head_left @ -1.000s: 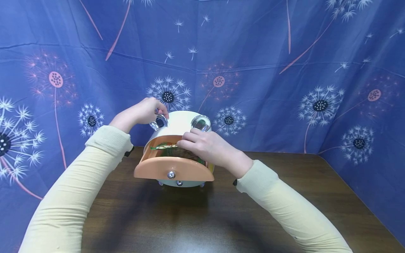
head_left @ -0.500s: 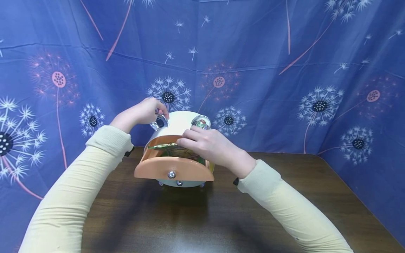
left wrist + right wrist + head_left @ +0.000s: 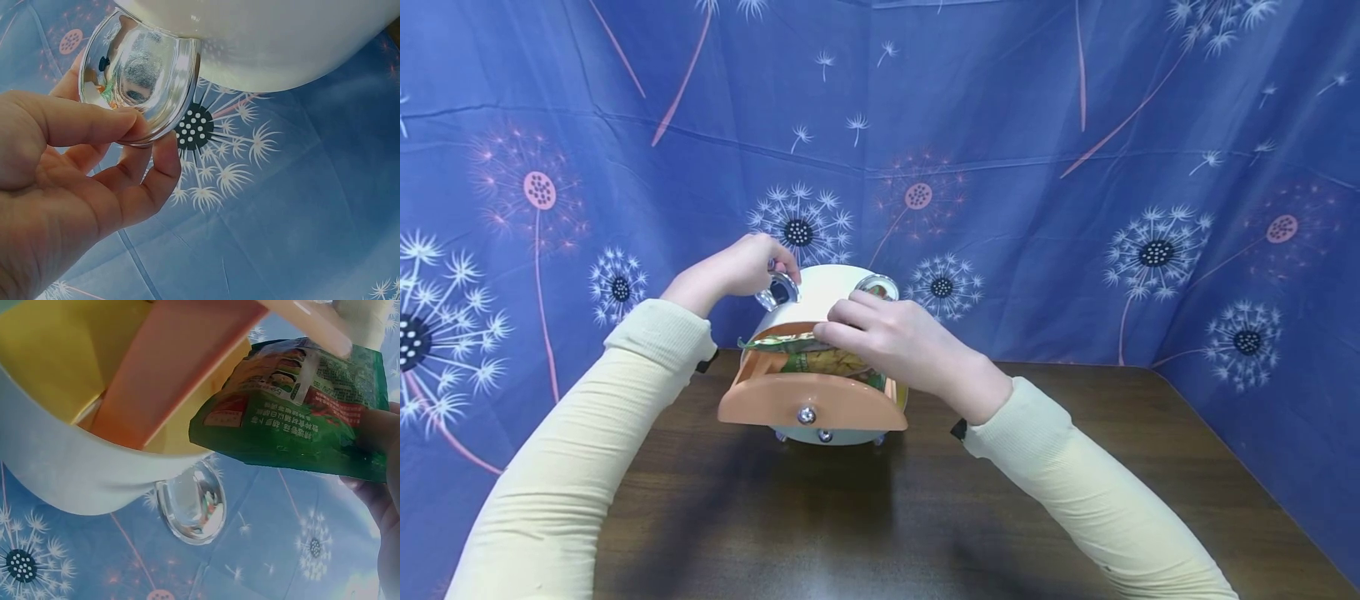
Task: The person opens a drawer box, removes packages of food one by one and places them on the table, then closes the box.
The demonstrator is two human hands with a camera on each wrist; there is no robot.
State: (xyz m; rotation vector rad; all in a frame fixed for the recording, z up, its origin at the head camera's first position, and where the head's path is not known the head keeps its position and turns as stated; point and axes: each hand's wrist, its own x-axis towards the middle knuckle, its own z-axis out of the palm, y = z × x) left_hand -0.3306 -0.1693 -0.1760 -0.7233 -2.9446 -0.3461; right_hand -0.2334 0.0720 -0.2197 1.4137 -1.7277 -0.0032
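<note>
A white rounded container [image 3: 827,287] on short legs stands on the table, with two shiny silver bell-shaped pieces on top. Its orange front drawer [image 3: 775,402], with a silver knob, is tipped out. My left hand [image 3: 741,265] pinches the left silver piece [image 3: 147,69] by its rim, thumb on the concave face and fingers behind. My right hand [image 3: 895,343] is over the drawer's opening and grips a green printed packet [image 3: 275,419] by one end. In the head view part of the packet is hidden behind this hand.
The dark wooden table [image 3: 1037,500] extends in front and to the right. A blue dandelion-print cloth [image 3: 1022,208] hangs close behind the container. The right silver piece [image 3: 880,286] sits just above my right hand.
My right hand has lifted slightly up and left, and the packet has risen, showing more of its green and yellowish face. My left hand has kept its hold on the silver piece.
</note>
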